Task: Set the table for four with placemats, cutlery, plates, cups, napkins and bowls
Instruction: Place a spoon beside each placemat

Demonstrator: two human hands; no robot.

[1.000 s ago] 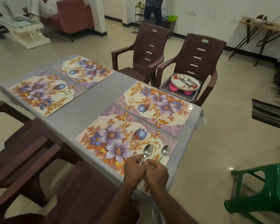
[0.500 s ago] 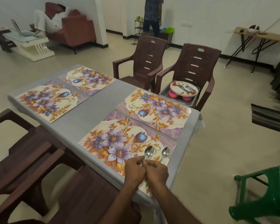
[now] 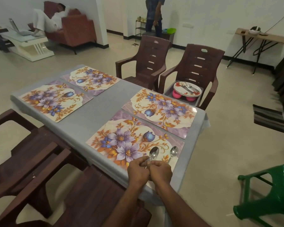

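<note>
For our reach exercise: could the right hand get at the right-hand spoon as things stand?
Probably yes: the right hand sits just below the right-hand spoon, with only bare placemat between them.

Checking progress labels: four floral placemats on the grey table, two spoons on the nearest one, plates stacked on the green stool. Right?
One error: the head view shows the plates stacked on pink cups in a tray on the brown chair, not the green stool. Four floral placemats and two spoons on the nearest one are correct.

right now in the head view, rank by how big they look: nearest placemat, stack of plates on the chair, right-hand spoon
1. nearest placemat
2. stack of plates, though it sits farther away, so it looks smaller than it is
3. right-hand spoon
</note>
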